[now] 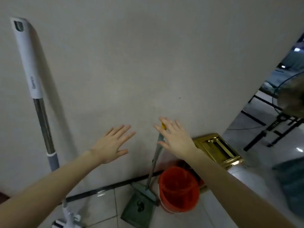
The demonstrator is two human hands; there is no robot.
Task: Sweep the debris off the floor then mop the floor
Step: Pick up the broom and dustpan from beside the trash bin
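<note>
Left hand (113, 143), right hand (176, 140) splayed wide, gripping nothing, facing wall (148, 55); dustpan handle (155, 160) behind right fingers; mop (41, 112) far left, bucket (179, 190) right.

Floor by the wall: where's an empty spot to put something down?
The bare tiles between the white mop and the green dustpan are free. Farther right it is crowded: the dustpan, the orange bucket and the gold bin stand close together along the wall.
</note>
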